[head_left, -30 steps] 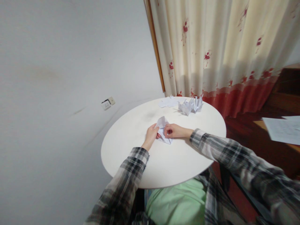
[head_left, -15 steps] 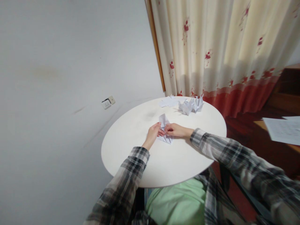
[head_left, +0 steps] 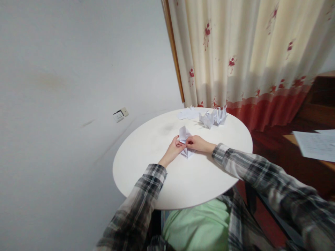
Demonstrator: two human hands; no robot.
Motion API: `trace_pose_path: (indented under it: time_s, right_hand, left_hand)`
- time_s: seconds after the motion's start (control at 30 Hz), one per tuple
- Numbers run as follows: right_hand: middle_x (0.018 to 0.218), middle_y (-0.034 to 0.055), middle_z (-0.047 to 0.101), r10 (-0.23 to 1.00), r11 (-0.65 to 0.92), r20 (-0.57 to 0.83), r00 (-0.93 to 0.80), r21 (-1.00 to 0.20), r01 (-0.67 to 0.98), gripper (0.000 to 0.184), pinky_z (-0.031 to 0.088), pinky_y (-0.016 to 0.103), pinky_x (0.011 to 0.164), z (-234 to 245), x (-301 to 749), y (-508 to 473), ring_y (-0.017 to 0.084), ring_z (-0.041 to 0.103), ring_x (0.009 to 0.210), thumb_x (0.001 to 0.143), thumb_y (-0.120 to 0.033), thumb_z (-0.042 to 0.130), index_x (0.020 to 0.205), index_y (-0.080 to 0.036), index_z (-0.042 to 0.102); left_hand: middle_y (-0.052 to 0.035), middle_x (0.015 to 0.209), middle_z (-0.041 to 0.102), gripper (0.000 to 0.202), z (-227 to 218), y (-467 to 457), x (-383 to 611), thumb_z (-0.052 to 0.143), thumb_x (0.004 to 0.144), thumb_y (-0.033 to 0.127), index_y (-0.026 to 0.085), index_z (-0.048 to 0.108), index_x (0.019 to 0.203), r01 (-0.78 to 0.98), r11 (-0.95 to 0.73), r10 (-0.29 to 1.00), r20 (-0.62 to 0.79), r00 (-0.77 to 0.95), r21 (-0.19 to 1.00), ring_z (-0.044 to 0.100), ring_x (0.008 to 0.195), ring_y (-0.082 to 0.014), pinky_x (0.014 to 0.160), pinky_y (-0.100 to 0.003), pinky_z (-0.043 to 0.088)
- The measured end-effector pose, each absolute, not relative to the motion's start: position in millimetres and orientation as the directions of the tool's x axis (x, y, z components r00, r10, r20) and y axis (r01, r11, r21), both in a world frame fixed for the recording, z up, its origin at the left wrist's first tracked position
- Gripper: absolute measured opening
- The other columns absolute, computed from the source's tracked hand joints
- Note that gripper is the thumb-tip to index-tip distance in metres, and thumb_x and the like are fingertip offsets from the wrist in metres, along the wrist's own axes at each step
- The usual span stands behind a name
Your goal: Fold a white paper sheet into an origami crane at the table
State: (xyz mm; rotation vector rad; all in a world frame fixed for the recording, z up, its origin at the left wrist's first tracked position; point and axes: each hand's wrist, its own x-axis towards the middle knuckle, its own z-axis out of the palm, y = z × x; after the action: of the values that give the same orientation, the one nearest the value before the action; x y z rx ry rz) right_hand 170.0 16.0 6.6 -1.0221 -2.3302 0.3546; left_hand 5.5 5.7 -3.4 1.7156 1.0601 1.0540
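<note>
A partly folded piece of white paper (head_left: 184, 133) is between my two hands, over the middle of the round white table (head_left: 141, 174). Its upper flap stands up beyond my fingers, and a pointed lower part shows below them. My left hand (head_left: 176, 147) grips the paper from the left with bent fingers. From the right, my right hand (head_left: 196, 143) pinches the paper near its centre, thumb and fingertips together. The folds right under my fingertips are hidden.
Several folded white paper cranes (head_left: 213, 117) stand together at the table's back right. Flat white paper pieces (head_left: 188, 113) lie left of them. A wall socket (head_left: 118, 116) is on the left, a curtain (head_left: 251, 52) hangs behind, and printed sheets (head_left: 315, 144) lie on furniture at right.
Both hands have shifted slightly right with the paper. My left hand has come closer to my right, covering more of the paper's middle. The cranes have not moved.
</note>
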Motion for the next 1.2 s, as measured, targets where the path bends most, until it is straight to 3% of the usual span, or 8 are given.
trace_pose_path:
  time_s: [0.2, 0.6, 0.7, 0.8, 0.93, 1.03, 1.2]
  right_hand:
    - [0.066, 0.0024, 0.061, 0.744, 0.668, 0.382, -0.549, -0.455, 0.588, 0.02, 0.032, 0.018, 0.056, 6, 171, 16, 0.008, 0.048, 0.058, 0.075, -0.024, 0.049, 0.072, -0.012, 0.064]
    - [0.066, 0.0032, 0.061, 0.783, 0.62, 0.338, -0.523, -0.492, 0.611, 0.018, 0.032, 0.018, 0.055, 10, 172, 13, 0.009, 0.048, 0.057, 0.074, -0.022, 0.049, 0.073, -0.012, 0.063]
    - [0.066, 0.0032, 0.061, 0.788, 0.615, 0.337, -0.515, -0.483, 0.624, 0.019, 0.031, 0.018, 0.054, 10, 171, 14, 0.008, 0.047, 0.057, 0.075, -0.024, 0.048, 0.072, -0.012, 0.062]
    - [0.064, 0.0028, 0.06, 0.79, 0.613, 0.336, -0.514, -0.457, 0.644, 0.023, 0.029, 0.018, 0.052, 8, 171, 16, 0.008, 0.044, 0.054, 0.077, -0.027, 0.046, 0.071, -0.012, 0.062]
    - [0.062, 0.0018, 0.058, 0.774, 0.633, 0.344, -0.532, -0.432, 0.643, 0.024, 0.028, 0.018, 0.052, 6, 170, 16, 0.007, 0.042, 0.053, 0.078, -0.028, 0.045, 0.07, -0.012, 0.061]
    - [0.063, 0.0017, 0.058, 0.768, 0.64, 0.348, -0.538, -0.431, 0.636, 0.024, 0.029, 0.019, 0.052, 5, 170, 17, 0.007, 0.043, 0.053, 0.079, -0.028, 0.045, 0.07, -0.012, 0.061]
    - [0.065, 0.0022, 0.059, 0.76, 0.649, 0.347, -0.55, -0.444, 0.618, 0.024, 0.03, 0.019, 0.053, 4, 170, 18, 0.008, 0.045, 0.055, 0.079, -0.029, 0.045, 0.072, -0.012, 0.062]
  left_hand:
    - [0.0017, 0.07, 0.055, 0.085, 1, -1, 6, 0.065, 0.062, 0.016, 0.009, 0.014, 0.13, 0.306, -0.302, 0.928, 0.205, 0.312, 0.903, 0.052, 0.061, -0.0072, 0.06, -0.021, 0.042]
    - [0.0021, 0.072, 0.055, 0.089, 4, -5, 5, 0.064, 0.062, 0.022, 0.016, 0.011, 0.133, 0.381, -0.455, 0.875, 0.324, 0.361, 0.805, 0.052, 0.062, -0.0075, 0.061, -0.021, 0.042]
    - [0.0024, 0.071, 0.056, 0.079, 10, -10, 6, 0.061, 0.065, 0.022, 0.017, 0.017, 0.131, 0.419, -0.521, 0.847, 0.386, 0.366, 0.744, 0.051, 0.061, -0.0075, 0.062, -0.021, 0.041]
    - [0.004, 0.065, 0.054, 0.056, 15, -13, 7, 0.057, 0.068, 0.024, 0.018, 0.034, 0.119, 0.473, -0.566, 0.824, 0.456, 0.336, 0.675, 0.049, 0.059, -0.0072, 0.06, -0.019, 0.039]
    - [0.0039, 0.059, 0.049, 0.017, 17, -14, 6, 0.047, 0.075, 0.027, 0.015, 0.052, 0.086, 0.522, -0.548, 0.834, 0.473, 0.283, 0.654, 0.043, 0.054, -0.0063, 0.052, -0.017, 0.034]
    - [0.003, 0.056, 0.048, 0.017, 18, -15, 5, 0.047, 0.073, 0.029, 0.014, 0.054, 0.068, 0.555, -0.546, 0.838, 0.413, 0.357, 0.627, 0.041, 0.053, -0.0068, 0.05, -0.018, 0.032]
    - [0.0031, 0.053, 0.046, 0.019, 15, -17, 6, 0.047, 0.073, 0.029, 0.014, 0.053, 0.062, 0.565, -0.552, 0.828, 0.326, 0.456, 0.613, 0.039, 0.051, -0.0071, 0.049, -0.019, 0.031]
